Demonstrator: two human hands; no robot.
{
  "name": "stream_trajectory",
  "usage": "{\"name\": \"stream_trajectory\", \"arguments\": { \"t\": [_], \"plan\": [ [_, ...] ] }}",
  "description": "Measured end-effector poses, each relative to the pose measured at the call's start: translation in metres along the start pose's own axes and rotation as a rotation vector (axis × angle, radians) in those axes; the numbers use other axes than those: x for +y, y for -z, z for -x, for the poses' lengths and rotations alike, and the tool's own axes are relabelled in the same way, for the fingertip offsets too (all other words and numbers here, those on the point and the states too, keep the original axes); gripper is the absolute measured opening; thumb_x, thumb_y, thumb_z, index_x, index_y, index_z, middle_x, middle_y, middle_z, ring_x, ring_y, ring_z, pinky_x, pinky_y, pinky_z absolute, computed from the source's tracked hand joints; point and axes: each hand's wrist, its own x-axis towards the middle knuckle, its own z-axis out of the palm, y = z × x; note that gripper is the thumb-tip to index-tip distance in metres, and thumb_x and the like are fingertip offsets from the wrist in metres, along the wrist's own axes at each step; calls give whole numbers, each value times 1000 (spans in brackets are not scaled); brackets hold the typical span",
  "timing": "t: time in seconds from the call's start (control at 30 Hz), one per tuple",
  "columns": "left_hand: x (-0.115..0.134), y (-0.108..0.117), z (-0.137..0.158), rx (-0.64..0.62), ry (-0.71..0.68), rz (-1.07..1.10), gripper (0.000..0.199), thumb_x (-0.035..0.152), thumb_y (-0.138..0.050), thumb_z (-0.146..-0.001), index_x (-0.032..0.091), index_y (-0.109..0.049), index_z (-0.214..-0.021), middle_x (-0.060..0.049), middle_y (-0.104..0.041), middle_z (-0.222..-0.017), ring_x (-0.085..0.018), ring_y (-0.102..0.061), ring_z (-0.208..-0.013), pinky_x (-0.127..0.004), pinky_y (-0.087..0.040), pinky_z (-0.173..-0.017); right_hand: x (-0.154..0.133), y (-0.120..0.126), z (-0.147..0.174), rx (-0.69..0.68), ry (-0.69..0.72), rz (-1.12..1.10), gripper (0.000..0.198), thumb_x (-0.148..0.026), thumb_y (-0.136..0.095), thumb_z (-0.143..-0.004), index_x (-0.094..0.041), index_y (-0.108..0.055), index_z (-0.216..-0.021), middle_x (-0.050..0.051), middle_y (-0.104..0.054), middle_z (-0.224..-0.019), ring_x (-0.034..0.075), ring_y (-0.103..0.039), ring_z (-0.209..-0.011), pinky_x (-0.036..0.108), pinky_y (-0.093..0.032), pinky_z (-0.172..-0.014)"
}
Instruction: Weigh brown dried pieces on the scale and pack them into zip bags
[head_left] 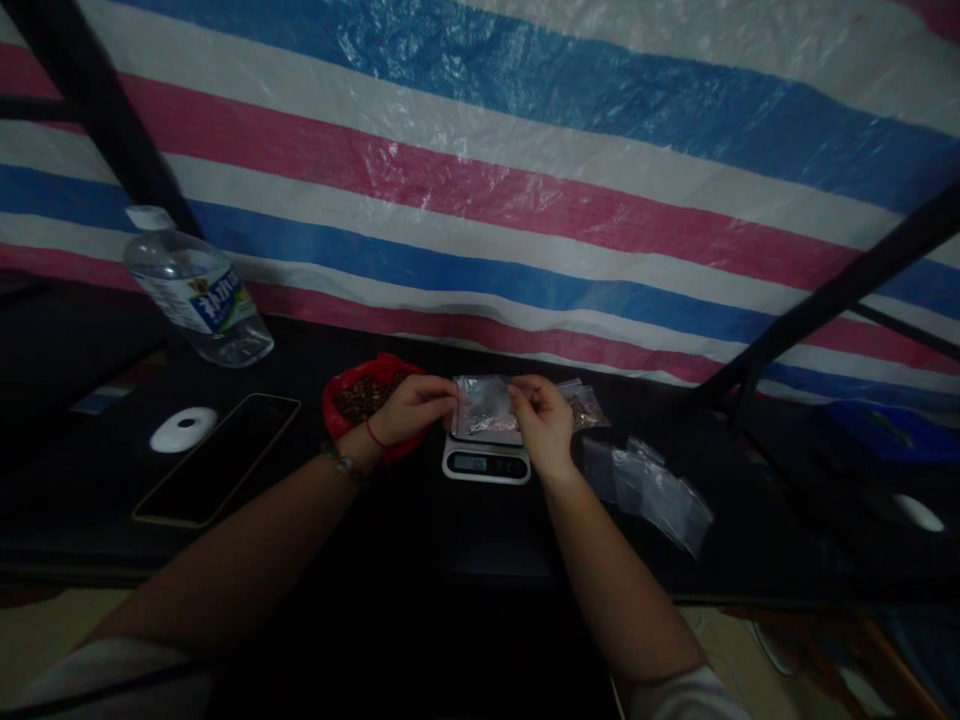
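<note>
A small clear zip bag (484, 402) is stretched between my two hands above a digital scale (486, 464). My left hand (412, 405) pinches its left edge, and the fingers of my right hand (541, 415) are closed on its right edge. The bag looks flat. Just left of the scale sits a red bag (337, 388), rolled open, with small brown pieces (367, 397) inside; my left wrist covers part of it. Behind my right hand lies a filled zip bag (589, 408) holding brownish bits. Several flat zip bags (652, 490) are spread out to the right.
On the left are a large plastic bottle (199, 290), a white rounded object (183, 429) and a phone (221, 460) lying flat. A blue tray (892, 430) stands far right. Striped plastic sheeting (480, 190) hangs behind the black table, with dark frame bars (832, 295) at the sides.
</note>
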Motion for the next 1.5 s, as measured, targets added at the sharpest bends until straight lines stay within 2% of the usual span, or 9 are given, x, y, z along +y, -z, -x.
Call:
{"name": "stream_trajectory", "arguments": {
  "t": [0.1, 0.2, 0.33, 0.47, 0.6, 0.83, 1.2, 1.37, 1.5],
  "plan": [
    [1, -3, -1, 24, 19, -61, 30, 43, -63, -76, 12, -65, -76, -3, -64, -62, -11, -55, -49, -22, -45, -48, -1, 2, 4, 50, 86, 90, 31, -44, -52, -86, -21, -62, -105, 4, -64, -80, 18, -60, -73, 30, -50, -69],
    [3, -9, -1, 185, -17, -175, 28, 41, -60, -79, 13, -64, -75, -1, -62, -59, -10, -53, -46, -21, -43, -46, -7, 4, 10, 195, 244, 225, 36, -40, -53, -86, -21, -57, -116, 11, -61, -110, 25, -56, -107, 41, -47, -90],
    [8, -21, 5, 431, -103, -420, 25, 39, -56, -82, 16, -65, -78, -3, -67, -67, -13, -59, -55, -23, -48, -53, -18, 1, 21, 88, 496, 244, 35, -38, -59, -84, -23, -58, -115, 11, -62, -108, 26, -55, -109, 45, -45, -96],
    [13, -29, 10, 317, -304, -646, 21, 34, -56, -85, 18, -67, -78, -4, -70, -74, -14, -64, -68, -25, -50, -66, -21, -6, 23, -106, 606, 166, 43, -38, -62, -84, -24, -53, -124, 9, -62, -113, 22, -58, -108, 40, -49, -94],
    [12, -27, 9, 200, -502, -683, 18, 26, -51, -88, 17, -64, -80, -3, -68, -74, -14, -64, -69, -24, -49, -65, -17, -6, 18, -150, 658, 114, 36, -22, -54, -89, -27, -54, -124, 6, -66, -107, 19, -62, -101, 35, -52, -90],
    [13, -30, 9, 160, -560, -763, 20, 22, -52, -85, 16, -57, -67, -1, -58, -60, -12, -54, -58, -22, -42, -56, -12, -7, 19, -286, 688, 152, 56, -11, -53, -83, -24, -44, -137, 9, -61, -123, 22, -57, -114, 42, -50, -97],
    [19, -27, 10, 116, -616, -781, 23, 19, -47, -84, 18, -51, -61, 0, -53, -57, -11, -50, -55, -23, -39, -54, -6, -10, 18, -154, 450, 23, 24, -20, -55, -87, -23, -62, -110, 4, -72, -96, 16, -70, -83, 28, -58, -72],
    [18, -31, 10, 175, -589, -888, 26, 21, -50, -83, 18, -50, -58, 1, -51, -53, -11, -47, -51, -23, -35, -50, -4, -8, 16, -80, 645, 202, 22, -12, -48, -87, -22, -68, -88, 8, -65, -118, 18, -65, -103, 33, -56, -85],
    [20, -32, 11, 122, -615, -940, 23, 22, -51, -87, 17, -56, -65, -1, -59, -60, -12, -53, -58, -24, -40, -56, 0, -8, 14, -88, 666, 270, 31, -10, -46, -88, -22, -66, -109, 9, -65, -118, 18, -63, -107, 31, -54, -90]
  ]
}}
